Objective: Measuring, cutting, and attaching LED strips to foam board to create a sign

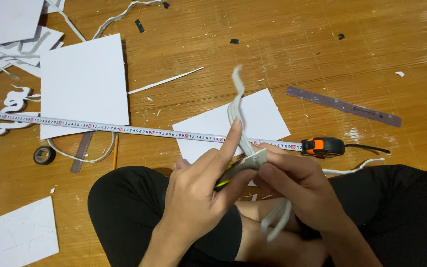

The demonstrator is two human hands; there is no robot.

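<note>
The person sits cross-legged on a bamboo mat (282, 44), both hands raised over the lap around a long, wavy white strip (236, 106) that looks like thin foam board or soft card. The left hand (201, 190) has its fingers closed, the forefinger stretched up along the strip, and what appears to be a yellow-and-black utility knife (226, 179) is tucked in its grip, though most of the tool is hidden. The right hand (297, 185) pinches the strip with thumb and fingers closed on it, next to a small white offcut (254, 159) at the meeting point of the hands. The strip rises above the hands, blurred, and droops in a loop below the right hand, which suggests it is very light, floppy and easily creased or torn; a hold close to the worked spot, on its flat faces, seems safest. Beyond the knees lie an extended tape measure (124, 129) with its orange-and-black case (323, 146), white sheets (82, 84), a dark ruler (343, 106) and a tape roll (44, 155).
</note>
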